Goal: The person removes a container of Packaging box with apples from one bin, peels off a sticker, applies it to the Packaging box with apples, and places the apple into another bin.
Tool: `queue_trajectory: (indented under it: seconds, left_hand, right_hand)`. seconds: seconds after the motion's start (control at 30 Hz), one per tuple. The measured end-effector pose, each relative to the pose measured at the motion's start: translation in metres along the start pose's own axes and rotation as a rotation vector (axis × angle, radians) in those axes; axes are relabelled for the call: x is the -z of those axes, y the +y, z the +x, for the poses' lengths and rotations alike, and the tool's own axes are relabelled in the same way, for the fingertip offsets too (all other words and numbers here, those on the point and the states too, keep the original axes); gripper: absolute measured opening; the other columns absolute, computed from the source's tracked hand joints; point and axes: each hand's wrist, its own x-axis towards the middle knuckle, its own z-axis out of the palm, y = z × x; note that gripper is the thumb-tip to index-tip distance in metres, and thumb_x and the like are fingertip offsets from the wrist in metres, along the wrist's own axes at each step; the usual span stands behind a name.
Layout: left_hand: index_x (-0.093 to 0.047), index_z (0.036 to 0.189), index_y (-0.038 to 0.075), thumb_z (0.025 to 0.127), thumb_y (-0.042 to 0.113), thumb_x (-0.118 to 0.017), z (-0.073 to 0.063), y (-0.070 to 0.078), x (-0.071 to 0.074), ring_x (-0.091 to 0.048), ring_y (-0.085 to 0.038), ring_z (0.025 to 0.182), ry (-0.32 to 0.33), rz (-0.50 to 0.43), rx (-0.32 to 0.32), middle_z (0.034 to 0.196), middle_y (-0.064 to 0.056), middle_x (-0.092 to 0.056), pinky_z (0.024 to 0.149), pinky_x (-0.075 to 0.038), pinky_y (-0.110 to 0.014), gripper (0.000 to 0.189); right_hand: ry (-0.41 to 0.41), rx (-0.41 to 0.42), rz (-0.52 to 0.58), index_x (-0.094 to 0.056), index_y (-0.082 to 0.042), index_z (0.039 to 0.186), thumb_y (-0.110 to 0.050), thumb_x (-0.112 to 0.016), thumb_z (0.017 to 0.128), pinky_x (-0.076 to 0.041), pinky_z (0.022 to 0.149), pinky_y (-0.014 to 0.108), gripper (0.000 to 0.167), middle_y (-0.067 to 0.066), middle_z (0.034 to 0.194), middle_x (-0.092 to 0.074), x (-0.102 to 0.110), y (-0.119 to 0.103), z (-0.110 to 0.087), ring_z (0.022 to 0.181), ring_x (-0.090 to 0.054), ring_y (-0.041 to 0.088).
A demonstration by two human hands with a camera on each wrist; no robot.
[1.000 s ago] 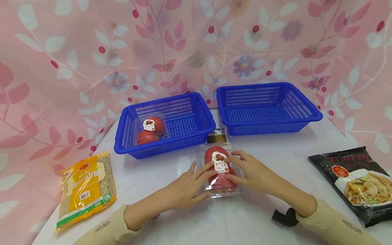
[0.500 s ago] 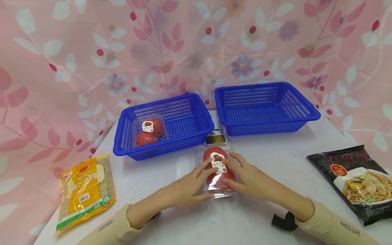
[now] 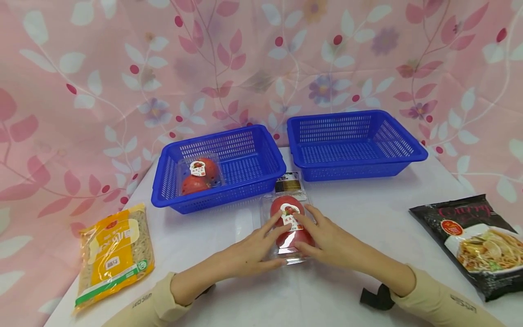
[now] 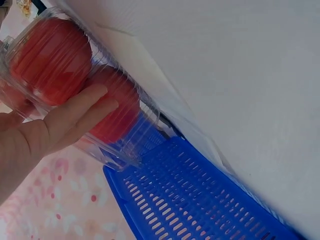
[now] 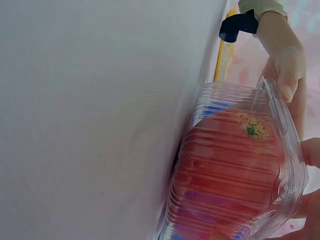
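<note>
A clear plastic clamshell of red tomatoes (image 3: 287, 204) with a white label lies at the middle of the table, between both hands. My left hand (image 3: 255, 252) rests on its left side, extended fingers across the lid and thumb at the near edge. From the right, my right hand (image 3: 333, 240) touches the lid and label with spread fingers. Ribbed walls of the clamshell (image 4: 50, 60) show in the left wrist view, left fingers (image 4: 82, 107) lying along it. In the right wrist view the tomato clamshell (image 5: 230, 170) stands close, with right-hand fingers (image 5: 312, 215) at its rim.
A blue basket (image 3: 229, 197) at the left holds another tomato clamshell (image 3: 200, 177). A second blue basket (image 3: 355, 170) stands right. A small clear pack with a brown label (image 3: 288, 184) lies behind the tomatoes. A yellow bag (image 3: 114, 254) lies left, a black noodle packet (image 3: 474, 245) right.
The head view has shifted slightly. My right fingers have slid a little to the left over the label; the left hand and the clamshell stay nearly in place.
</note>
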Motion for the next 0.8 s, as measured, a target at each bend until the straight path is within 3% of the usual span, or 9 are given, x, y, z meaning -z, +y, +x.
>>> queue_trajectory:
  seconds: [0.43, 0.8]
  left_hand:
    - [-0.028, 0.143, 0.019, 0.089, 0.041, -0.056, 0.0033, 0.0025, -0.0028, -0.027, -0.033, 0.132, 0.056, 0.002, 0.041, 0.153, -0.006, -0.004, 0.1, -0.033, -0.046, 0.065]
    - [-0.033, 0.142, 0.019, 0.086, 0.046, -0.059, 0.0058, 0.0037, -0.0035, -0.029, -0.031, 0.131, 0.098, -0.02, 0.027, 0.153, -0.007, -0.009, 0.097, -0.037, -0.044, 0.067]
  right_hand:
    - [0.081, 0.057, 0.034, -0.044, -0.007, 0.134, -0.032, -0.062, 0.086, -0.045, 0.084, 0.053, 0.057, 0.022, 0.137, -0.034, -0.0052, -0.0012, 0.0022, 0.107, -0.05, 0.041]
    - [0.051, 0.046, 0.032, -0.044, -0.005, 0.134, -0.032, -0.061, 0.087, -0.044, 0.085, 0.054, 0.057, 0.02, 0.139, -0.033, -0.0019, -0.0021, 0.0035, 0.109, -0.05, 0.041]
